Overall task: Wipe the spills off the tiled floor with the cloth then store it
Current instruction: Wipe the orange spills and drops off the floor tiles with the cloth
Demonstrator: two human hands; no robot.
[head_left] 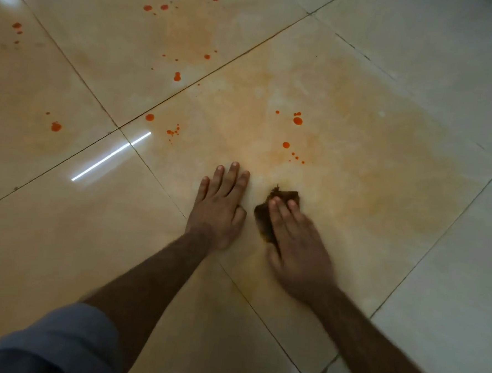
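A small dark brown cloth (266,216) lies flat on the glossy beige tiled floor (382,194), pressed down under the fingers of my right hand (296,247). My left hand (223,202) rests palm down on the tile just left of the cloth, fingers spread, holding nothing. Orange-red spill drops (297,120) dot the tile beyond the hands. More drops (177,77) lie on the far tile and others (56,126) on the left tile. A pale orange smear (385,143) spreads across the tile to the right of the cloth.
Dark grout lines (163,103) cross the floor diagonally. A bright strip of reflected light (111,156) shows on the left tile. My grey sleeve (51,338) fills the lower left corner. Paler tiles (462,69) lie to the right.
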